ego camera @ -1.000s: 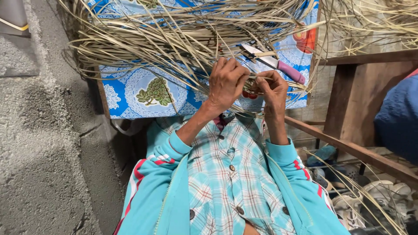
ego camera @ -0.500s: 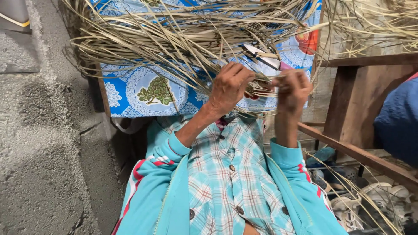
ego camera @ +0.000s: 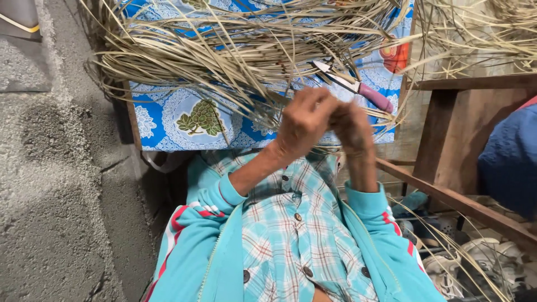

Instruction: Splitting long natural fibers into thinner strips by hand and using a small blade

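Hands, left hand (ego camera: 302, 126) and right hand (ego camera: 352, 128), meet pinched around thin dried straw strips (ego camera: 224, 56) heaped on the blue patterned cloth (ego camera: 184, 120) beyond; judged light, springy, brittle, best gripped near the worked ends; pink-handled scissors (ego camera: 355, 86) behind.

straw strips (ego camera: 235, 50): pale tan | cloth (ego camera: 184, 120): blue and white, flower pattern | knife handle (ego camera: 376, 98): pink | shirt (ego camera: 296, 235): teal checks

1 head-worn camera looks steeply down, close over the hands (ego camera: 327, 126) (no second view).
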